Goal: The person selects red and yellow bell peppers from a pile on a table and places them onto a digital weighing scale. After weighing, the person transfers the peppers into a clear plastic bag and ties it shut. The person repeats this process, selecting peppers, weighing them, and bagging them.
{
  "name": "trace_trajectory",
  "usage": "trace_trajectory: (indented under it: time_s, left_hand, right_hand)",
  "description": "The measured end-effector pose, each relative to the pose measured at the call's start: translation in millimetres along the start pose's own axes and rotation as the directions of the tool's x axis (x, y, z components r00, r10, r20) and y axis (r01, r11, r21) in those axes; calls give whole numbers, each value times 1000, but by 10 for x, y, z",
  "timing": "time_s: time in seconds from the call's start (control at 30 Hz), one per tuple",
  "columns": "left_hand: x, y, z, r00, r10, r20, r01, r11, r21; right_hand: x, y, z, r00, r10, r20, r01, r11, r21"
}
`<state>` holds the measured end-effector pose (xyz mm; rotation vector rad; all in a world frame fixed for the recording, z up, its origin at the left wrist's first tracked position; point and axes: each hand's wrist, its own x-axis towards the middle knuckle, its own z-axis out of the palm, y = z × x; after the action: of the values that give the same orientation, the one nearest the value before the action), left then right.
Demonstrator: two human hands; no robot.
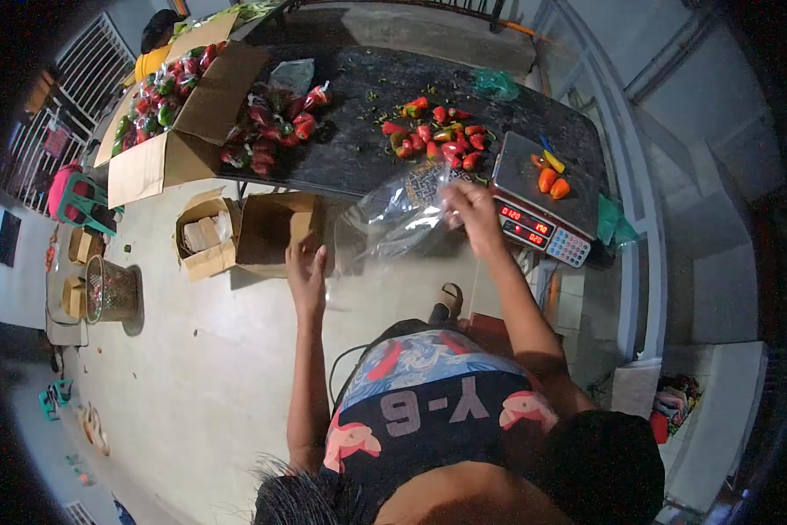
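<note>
My right hand [470, 211] grips the upper right edge of a clear plastic bag [393, 220], which hangs in front of the table edge and bears printed writing. No peppers show inside it. To the bag's left, my left hand [307, 275] is raised with fingers apart and holds nothing. Loose red and greenish peppers [456, 147] lie in a pile on the black table [354, 131] beyond the bag. A digital scale [515, 164] with lit red figures stands right of my right hand. Several orange and yellow peppers [548, 180] rest on its pan.
Bagged peppers [262, 154] lie at the table's left, beside a cardboard carton [213, 98] filled with more. An open cardboard box [262, 230] and a smaller box [206, 259] stand below. Green plastic [496, 85] lies at the back. A person [157, 39] is at far left.
</note>
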<state>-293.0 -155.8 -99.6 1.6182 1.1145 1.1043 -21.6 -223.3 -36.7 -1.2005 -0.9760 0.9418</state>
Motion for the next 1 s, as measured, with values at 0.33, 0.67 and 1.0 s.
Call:
trace_trajectory:
  time_s: [0.33, 0.67, 1.0]
  left_hand:
    - [-45, 834, 686, 939, 247, 240, -192, 954, -232]
    - [-75, 638, 742, 974, 91, 208, -41, 972, -230]
    - [8, 691, 691, 964, 266, -19, -266, 963, -35]
  right_hand:
    - [-174, 16, 391, 958, 100, 267, -71, 991, -117]
    - [-156, 189, 290, 989, 48, 141, -81, 968, 236]
    - [-158, 27, 413, 963, 198, 183, -267, 799, 539]
